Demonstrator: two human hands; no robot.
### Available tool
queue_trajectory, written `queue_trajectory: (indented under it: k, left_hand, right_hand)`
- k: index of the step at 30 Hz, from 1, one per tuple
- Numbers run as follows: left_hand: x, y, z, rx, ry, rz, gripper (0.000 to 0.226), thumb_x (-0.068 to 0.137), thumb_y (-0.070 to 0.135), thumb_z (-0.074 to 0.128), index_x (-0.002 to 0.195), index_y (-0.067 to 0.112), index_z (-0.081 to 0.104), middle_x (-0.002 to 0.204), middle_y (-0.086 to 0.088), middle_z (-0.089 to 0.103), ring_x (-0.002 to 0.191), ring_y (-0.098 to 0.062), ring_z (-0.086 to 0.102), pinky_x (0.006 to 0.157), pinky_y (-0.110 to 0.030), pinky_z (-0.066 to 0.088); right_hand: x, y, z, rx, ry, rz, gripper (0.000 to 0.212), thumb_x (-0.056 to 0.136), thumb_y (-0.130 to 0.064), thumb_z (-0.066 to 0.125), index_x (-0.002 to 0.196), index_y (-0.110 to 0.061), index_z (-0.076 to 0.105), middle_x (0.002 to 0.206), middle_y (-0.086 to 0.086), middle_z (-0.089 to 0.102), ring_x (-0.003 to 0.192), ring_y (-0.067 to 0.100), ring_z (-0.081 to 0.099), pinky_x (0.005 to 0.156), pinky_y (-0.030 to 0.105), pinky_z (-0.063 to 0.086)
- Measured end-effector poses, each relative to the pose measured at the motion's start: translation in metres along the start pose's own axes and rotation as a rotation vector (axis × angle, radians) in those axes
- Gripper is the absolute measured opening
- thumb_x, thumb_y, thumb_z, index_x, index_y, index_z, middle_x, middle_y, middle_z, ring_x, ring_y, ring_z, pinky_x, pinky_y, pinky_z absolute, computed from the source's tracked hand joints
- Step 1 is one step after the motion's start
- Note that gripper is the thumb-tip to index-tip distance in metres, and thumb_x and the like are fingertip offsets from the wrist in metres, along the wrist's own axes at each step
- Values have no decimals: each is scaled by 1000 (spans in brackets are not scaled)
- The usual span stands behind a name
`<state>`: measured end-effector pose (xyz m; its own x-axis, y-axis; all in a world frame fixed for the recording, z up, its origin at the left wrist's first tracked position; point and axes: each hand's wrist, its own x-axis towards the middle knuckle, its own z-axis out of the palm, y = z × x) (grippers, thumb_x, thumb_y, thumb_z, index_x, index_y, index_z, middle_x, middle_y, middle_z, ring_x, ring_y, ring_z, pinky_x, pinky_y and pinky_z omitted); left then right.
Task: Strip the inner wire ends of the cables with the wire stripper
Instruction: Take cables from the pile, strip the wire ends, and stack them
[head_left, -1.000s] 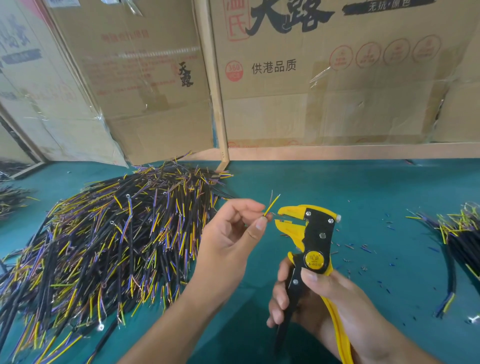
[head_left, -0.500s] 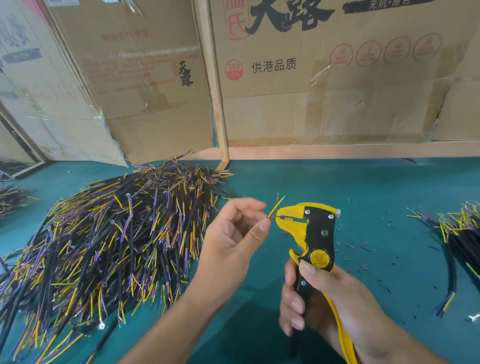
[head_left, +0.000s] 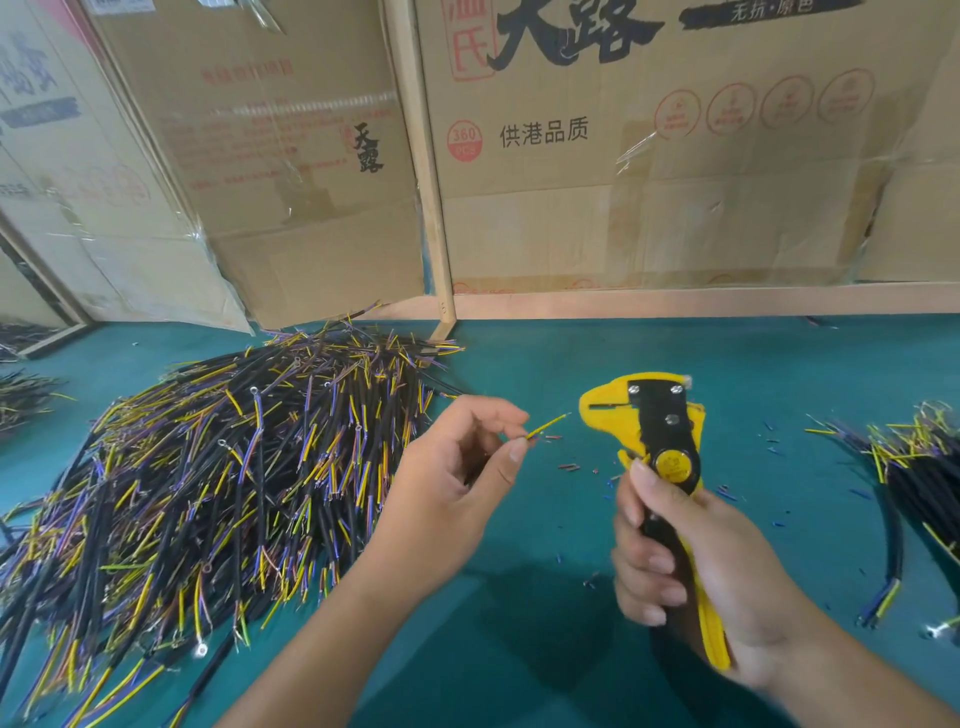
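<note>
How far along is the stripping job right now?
Done, apparently: a small bundle of cables at the right, with insulation scraps on the mat. In hand: the left hand pinches a yellow wire clear of the wire stripper, gripped by the right hand. Left: the large pile.

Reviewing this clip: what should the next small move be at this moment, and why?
Probably bring the yellow wire end pinched by the left hand rightward into the wire stripper head. A gap separates wire tip and tool, and the right hand already grips the handles.
</note>
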<state>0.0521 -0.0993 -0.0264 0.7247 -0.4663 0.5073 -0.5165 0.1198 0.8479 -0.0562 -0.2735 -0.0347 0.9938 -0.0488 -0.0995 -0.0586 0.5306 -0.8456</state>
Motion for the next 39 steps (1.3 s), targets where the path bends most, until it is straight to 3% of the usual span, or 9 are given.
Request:
queue_trajectory:
  k: [4, 7, 11, 17, 26, 30, 34, 36, 39]
  left_hand:
    - [-1, -2, -3, 200, -12, 19, 10, 92, 35, 59, 101, 33, 62, 75, 2, 56, 66, -29, 43, 58, -37, 37]
    - [0, -3, -2, 352, -25, 69, 5, 93, 29, 63, 98, 30, 62, 68, 14, 50, 58, -12, 37, 55, -22, 33]
    - [1, -1, -3, 441, 2, 112, 5, 93, 25, 64, 95, 21, 68, 78, 7, 56, 62, -7, 43, 59, -13, 34]
    - [0, -2, -2, 491, 34, 132, 15, 95, 27, 62, 91, 14, 69, 73, 5, 60, 62, -6, 46, 60, -11, 34]
    - [0, 0, -6, 473, -6, 130, 20, 102, 38, 53, 87, 26, 59, 66, 7, 61, 48, -3, 39, 51, -9, 27]
    - [1, 6, -1, 280, 94, -14, 26, 98, 45, 50, 82, 26, 57, 54, 2, 53, 49, -7, 35, 49, -19, 30]
    - [13, 16, 15, -47, 142, -303, 20, 107, 23, 45, 92, 13, 53, 59, 2, 42, 45, -8, 28, 43, -17, 27]
    - [20, 29, 29, -231, 47, -413, 16, 107, 10, 40, 104, 6, 55, 66, 0, 50, 46, -8, 34, 45, -18, 34]
    - [38, 51, 53, -432, -207, -494, 18, 107, 9, 38, 104, 1, 54, 79, -10, 72, 53, -15, 60, 55, -28, 51]
  right_hand:
    - [4, -4, -5, 57, 34, -50, 31, 86, -37, 63, 75, -10, 52, 58, 7, 29, 41, 17, 28, 43, 31, 36]
    - [7, 3, -4, 78, 24, -40, 28, 86, -35, 63, 81, -7, 58, 64, 12, 38, 50, 25, 38, 50, 40, 45]
    - [8, 7, -3, 63, -21, -19, 27, 86, -30, 70, 85, -5, 61, 68, 16, 42, 56, 29, 44, 57, 43, 49]
    - [8, 14, -6, 47, -81, 10, 33, 83, -36, 72, 88, -5, 61, 70, 17, 44, 58, 31, 46, 60, 45, 50]
    - [24, 32, -21, 61, -152, 208, 47, 77, -51, 82, 89, -9, 66, 71, 13, 52, 60, 29, 52, 65, 47, 51]
    - [21, 30, -23, 103, -152, 244, 45, 77, -51, 81, 88, -11, 65, 72, 12, 51, 61, 29, 50, 66, 47, 51]
    - [14, 22, -13, 72, -48, 279, 42, 77, -44, 81, 86, -9, 60, 72, 12, 48, 61, 29, 47, 64, 43, 51]
    - [11, 18, -7, 62, 21, 282, 38, 79, -40, 73, 89, -7, 56, 72, 13, 47, 60, 28, 46, 62, 42, 50]
    - [7, 8, 1, 97, 97, 279, 32, 87, -36, 63, 89, -7, 52, 71, 14, 44, 60, 28, 44, 63, 41, 46]
